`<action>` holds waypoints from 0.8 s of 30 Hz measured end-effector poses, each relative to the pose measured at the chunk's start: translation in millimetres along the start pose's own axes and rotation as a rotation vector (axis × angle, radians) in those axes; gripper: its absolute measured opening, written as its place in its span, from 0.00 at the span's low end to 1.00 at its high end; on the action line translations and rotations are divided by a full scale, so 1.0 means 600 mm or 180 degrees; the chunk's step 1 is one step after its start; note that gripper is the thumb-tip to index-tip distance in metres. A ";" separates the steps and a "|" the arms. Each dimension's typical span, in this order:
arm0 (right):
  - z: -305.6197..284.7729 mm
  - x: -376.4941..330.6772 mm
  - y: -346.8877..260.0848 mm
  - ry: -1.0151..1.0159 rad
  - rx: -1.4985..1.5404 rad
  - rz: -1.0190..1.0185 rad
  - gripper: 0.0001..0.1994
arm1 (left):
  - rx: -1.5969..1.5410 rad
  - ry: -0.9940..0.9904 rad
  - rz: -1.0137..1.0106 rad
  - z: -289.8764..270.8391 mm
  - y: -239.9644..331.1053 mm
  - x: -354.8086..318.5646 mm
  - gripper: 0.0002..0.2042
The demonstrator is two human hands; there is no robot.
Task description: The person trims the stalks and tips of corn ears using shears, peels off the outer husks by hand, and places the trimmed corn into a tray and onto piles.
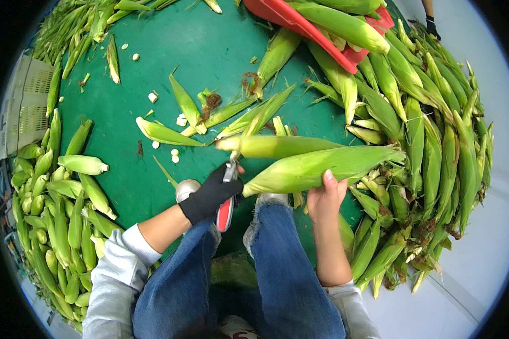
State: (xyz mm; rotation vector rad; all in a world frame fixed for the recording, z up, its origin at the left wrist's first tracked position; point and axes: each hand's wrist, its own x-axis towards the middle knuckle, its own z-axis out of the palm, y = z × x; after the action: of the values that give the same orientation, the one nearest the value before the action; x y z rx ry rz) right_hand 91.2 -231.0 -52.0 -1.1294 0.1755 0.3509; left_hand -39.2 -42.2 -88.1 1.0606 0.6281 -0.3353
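My left hand (208, 196), in a black fingerless glove, is closed round pruning shears (225, 213) with red and grey handles. Their upper end is beside the stem end of a green ear of corn (283, 146); I cannot tell whether the blades touch it. My bare right hand (327, 199) grips a large ear of corn in its husk (316, 168) from below, thumb on the near side. This ear lies level above my knees, its stem end close to the shears and its tip pointing right.
Loose husks (164, 133) and small cut stem pieces (152, 97) lie on the green floor (136, 186). Heaped corn stands at my right (424, 141) and left (68, 226). A red scoop-like container (300, 25) holds corn ahead. At far left is a pale crate (31, 96). A dark-gloved hand (431, 27) shows at the far right.
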 end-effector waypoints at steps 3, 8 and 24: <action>0.022 0.003 -0.015 -0.0228 0.0038 -0.0087 0.26 | -0.1095 0.0475 -0.0385 -0.069 -0.013 0.030 0.17; 0.004 0.031 -0.014 -0.0236 0.0755 0.0547 0.26 | -0.0126 -0.0475 -0.0386 -0.023 0.063 -0.003 0.23; 0.053 0.037 0.004 -0.0584 0.0935 0.0925 0.26 | 0.3109 0.0133 0.1995 0.044 0.058 -0.038 0.28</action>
State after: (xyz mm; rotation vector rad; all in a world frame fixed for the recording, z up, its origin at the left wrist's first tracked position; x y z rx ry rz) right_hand 109.6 -197.0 -47.2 -0.7766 0.2218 0.6628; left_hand -29.7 -50.5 -40.2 2.1295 0.1026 -0.0456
